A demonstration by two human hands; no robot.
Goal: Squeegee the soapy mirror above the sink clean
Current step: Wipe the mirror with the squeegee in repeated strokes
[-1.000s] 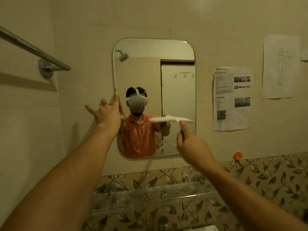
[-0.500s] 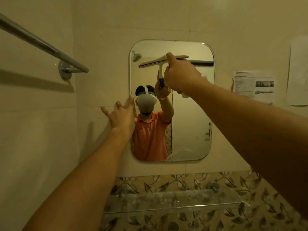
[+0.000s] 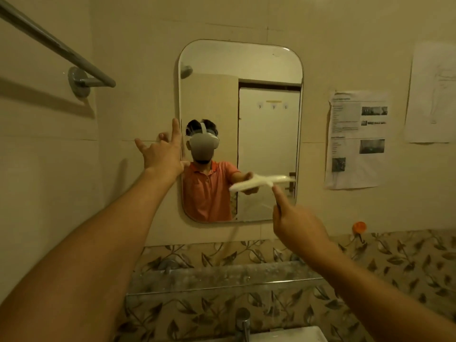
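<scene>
The left arm stretches toward 12 o'clock. Its left hand, at 9 o'clock, has its fingers spread straight. On the right arm, the right hand, at 4 o'clock, grips the squeegee handle, thumb pointing to 11.

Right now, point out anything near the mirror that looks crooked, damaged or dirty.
The printed sheet right of the mirror hangs wrinkled, its left edge buckled. The glass shelf below looks cloudy with spots.
</scene>
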